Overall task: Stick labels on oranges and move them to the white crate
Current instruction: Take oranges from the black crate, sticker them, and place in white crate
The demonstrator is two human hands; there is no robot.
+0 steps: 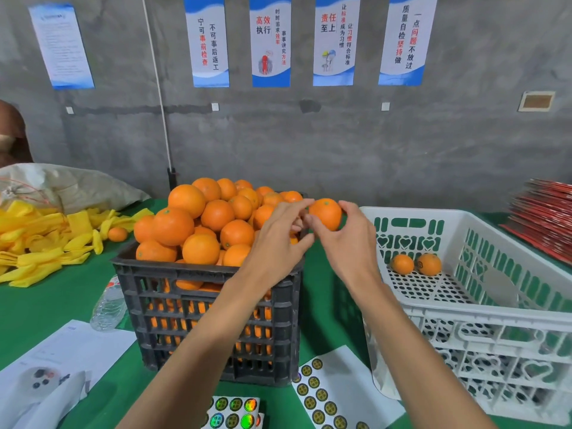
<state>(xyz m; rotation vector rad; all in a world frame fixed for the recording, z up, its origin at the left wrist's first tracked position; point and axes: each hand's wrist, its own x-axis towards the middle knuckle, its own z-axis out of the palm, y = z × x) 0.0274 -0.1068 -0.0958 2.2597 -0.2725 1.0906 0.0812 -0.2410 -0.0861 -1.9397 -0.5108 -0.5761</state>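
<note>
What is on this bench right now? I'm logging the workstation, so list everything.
black crate: one, heaped with oranges, centre
white crate: one, right
oranges in white crate: two, orange, far corner
held orange: one, between both hands
loose orange: one, left, by yellow sleeves
yellow sleeves: pile, left
label sheets: two, near edge
water bottle: one, clear, left of black crate
red stack: far right
posters: five, wall
left hand: touching orange
right hand: gripping orange

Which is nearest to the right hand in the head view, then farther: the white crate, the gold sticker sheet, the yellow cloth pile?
1. White crate, just right of the right hand.
2. Gold sticker sheet, on the table below it.
3. Yellow cloth pile, far left.
</note>
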